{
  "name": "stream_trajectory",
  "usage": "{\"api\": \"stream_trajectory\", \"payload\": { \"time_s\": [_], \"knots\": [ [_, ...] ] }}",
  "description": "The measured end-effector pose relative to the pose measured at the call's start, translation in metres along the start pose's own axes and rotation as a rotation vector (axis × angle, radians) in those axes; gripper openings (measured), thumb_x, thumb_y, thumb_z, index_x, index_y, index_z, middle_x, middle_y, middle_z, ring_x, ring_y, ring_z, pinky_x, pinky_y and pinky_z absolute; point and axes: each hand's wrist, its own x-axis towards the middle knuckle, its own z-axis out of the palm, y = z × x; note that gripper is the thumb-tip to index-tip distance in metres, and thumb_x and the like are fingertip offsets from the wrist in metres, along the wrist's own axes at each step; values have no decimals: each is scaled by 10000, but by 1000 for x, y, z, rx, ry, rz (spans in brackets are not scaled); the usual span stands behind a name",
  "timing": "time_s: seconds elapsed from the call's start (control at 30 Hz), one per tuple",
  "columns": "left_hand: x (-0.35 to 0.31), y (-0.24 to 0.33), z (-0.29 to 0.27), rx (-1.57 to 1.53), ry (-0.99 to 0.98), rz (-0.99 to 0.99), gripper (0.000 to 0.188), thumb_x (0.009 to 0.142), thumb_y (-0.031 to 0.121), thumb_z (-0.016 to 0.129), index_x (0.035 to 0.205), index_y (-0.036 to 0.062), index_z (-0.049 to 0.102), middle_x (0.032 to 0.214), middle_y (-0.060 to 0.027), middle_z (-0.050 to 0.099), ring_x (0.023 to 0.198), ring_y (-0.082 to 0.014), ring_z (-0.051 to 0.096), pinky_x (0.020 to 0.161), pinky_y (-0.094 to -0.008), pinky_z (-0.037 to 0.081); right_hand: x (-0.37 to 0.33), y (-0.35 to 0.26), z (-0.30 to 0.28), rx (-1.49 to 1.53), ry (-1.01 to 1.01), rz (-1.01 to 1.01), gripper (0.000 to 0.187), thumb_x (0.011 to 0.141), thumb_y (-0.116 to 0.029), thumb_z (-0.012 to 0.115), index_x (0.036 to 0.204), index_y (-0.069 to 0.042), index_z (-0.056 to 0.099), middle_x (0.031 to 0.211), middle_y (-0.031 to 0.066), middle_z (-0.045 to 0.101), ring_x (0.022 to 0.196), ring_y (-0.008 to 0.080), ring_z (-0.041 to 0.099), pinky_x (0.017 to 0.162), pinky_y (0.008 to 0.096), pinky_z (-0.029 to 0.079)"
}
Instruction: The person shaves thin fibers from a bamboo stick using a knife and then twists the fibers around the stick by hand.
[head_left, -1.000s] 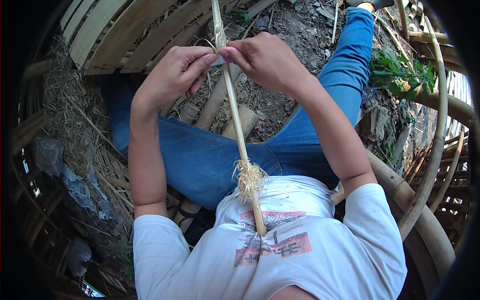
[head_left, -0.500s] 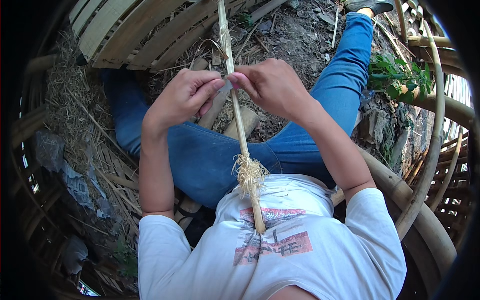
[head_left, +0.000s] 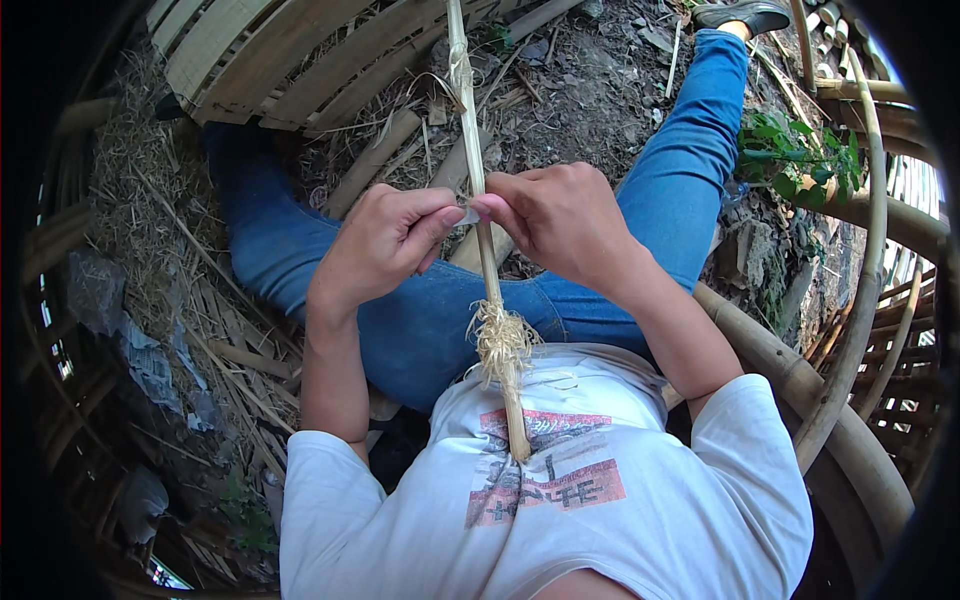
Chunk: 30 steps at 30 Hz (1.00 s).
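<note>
A pale, thin bamboo rod (head_left: 487, 265) runs from the top of the view down to my belly, where its near end rests against my white T-shirt (head_left: 600, 430). Over the rod both hands meet. The fingers of my left hand (head_left: 383, 238) are closed in a pinch on one end of a small, translucent whitish flat piece (head_left: 468, 216). Its other end is pinched by my right hand (head_left: 572, 225), with something pink at the fingertips. The piece lies across the rod; its exact kind is hidden. A curly bunch of shavings (head_left: 502, 342) clings to the rod near my waist.
A slatted bamboo panel (head_left: 290, 75) stands at the upper left. My legs in blue jeans (head_left: 690, 140) spread over littered soil. Thick bamboo poles (head_left: 850, 440) curve along the right, beside a leafy green plant (head_left: 800, 155). Straw and crumpled plastic (head_left: 150, 365) lie at the left.
Both hands have slid down the rod toward my body, still pinching the flat piece. The rod's far part has shifted slightly right.
</note>
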Motion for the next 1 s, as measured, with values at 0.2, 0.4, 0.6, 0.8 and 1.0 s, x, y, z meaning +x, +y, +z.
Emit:
{"api": "stream_trajectory", "payload": {
  "time_s": [0.2, 0.4, 0.6, 0.8, 1.0],
  "knots": [
    [-21, 2, 14, -51, -58, 30, 253, 966, 151, 559, 749, 26, 592, 494, -70, 527, 427, -179, 542, 453, -318, 403, -24, -17, -5, 118, -118, 50, 362, 972, -397, 533, 760, -115, 618, 602, 90, 619, 544, 306, 623, 489, 425, 474],
    [-22, 3, 24, -118, 23, 8, 251, 966, 147, 561, 756, 15, 593, 500, -72, 544, 440, -178, 566, 461, -317, 418, -19, -10, -11, 59, -162, 8, 334, 960, -389, 552, 774, -124, 635, 601, 85, 613, 559, 297, 626, 505, 414, 480],
    [4, 5, 32, -146, 130, -24, 256, 989, 175, 546, 827, -4, 634, 534, -69, 583, 468, -141, 588, 467, -303, 436, 7, 17, -30, -33, -151, -68, 313, 940, -376, 579, 797, -116, 677, 612, 109, 613, 603, 323, 629, 541, 438, 489],
    [13, 7, 43, -142, 233, 45, 297, 1008, 204, 525, 849, -19, 638, 553, -78, 601, 513, -158, 637, 486, -300, 480, 13, 32, -35, -44, -150, -149, 238, 920, -263, 597, 773, -79, 629, 596, 125, 562, 583, 340, 572, 555, 438, 445],
    [29, 8, 53, -152, 337, -34, 349, 1009, 222, 543, 750, -12, 546, 609, -48, 624, 533, -105, 637, 471, -249, 491, 20, 49, -37, -47, -122, -134, 242, 922, -270, 596, 773, -82, 629, 596, 126, 561, 586, 334, 580, 552, 428, 448]
  ]
}}
